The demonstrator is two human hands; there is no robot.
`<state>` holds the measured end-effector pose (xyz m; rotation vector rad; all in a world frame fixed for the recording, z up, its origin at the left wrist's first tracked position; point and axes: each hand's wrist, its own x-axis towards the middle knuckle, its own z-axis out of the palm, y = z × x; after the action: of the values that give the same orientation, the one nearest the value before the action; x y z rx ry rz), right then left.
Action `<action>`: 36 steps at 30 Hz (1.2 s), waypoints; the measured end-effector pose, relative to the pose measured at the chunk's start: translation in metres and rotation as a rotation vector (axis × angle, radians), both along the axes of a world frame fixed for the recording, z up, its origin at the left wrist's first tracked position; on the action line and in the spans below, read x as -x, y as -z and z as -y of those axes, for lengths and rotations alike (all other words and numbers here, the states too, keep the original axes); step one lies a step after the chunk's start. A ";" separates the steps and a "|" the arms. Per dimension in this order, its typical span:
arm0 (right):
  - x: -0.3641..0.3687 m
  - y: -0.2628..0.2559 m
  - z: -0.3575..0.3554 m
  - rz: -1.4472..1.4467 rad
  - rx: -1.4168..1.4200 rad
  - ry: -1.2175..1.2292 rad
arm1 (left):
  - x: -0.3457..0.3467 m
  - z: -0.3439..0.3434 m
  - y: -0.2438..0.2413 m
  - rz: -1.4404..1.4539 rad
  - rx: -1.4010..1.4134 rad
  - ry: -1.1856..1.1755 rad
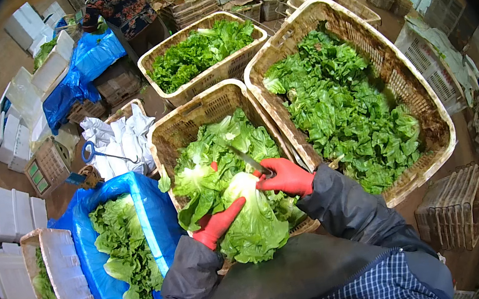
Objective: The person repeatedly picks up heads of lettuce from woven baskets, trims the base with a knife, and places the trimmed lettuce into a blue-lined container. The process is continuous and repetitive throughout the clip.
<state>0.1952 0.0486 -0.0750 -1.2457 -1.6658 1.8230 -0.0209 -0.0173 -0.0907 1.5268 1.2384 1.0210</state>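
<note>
Both of my hands wear red gloves over the front of a dirty plastic crate [195,103] filled with leafy lettuce [237,131]. My left hand [218,225] grips a pale green lettuce head [256,224], its thumb pressed on the leaves. More leaves bunch beside it, and a red fingertip shows among them. In my right hand [286,177] is a knife [245,158], its blade pointing up and left over the crate. The right fingers also lie close against the base of the lettuce head; contact is hard to judge.
A blue-lined box [142,235] of lettuce stands at left, beside a foam box [73,280]. Larger lettuce crates stand right [424,107] and behind [213,87]. White bags [122,137] hold a blue-handled tool [91,152]. A digital scale [44,168] and a person [126,10] are farther off.
</note>
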 end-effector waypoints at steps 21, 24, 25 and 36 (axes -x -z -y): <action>-0.027 0.093 0.084 -0.939 0.780 0.469 | -0.007 0.005 0.019 0.612 0.198 0.176; -0.044 0.099 0.074 -0.998 0.611 0.589 | -0.014 0.007 -0.006 0.374 0.423 0.049; -0.048 0.093 0.072 -0.983 0.540 0.572 | -0.015 0.005 -0.013 0.277 0.494 0.056; -0.108 0.059 0.051 -0.880 -0.200 0.512 | 0.014 -0.008 -0.048 -0.581 -0.145 0.321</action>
<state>0.3033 -0.0020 -0.1340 -0.5516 -0.8973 1.4902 -0.0349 -0.0098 -0.0431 2.1489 1.2543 0.4740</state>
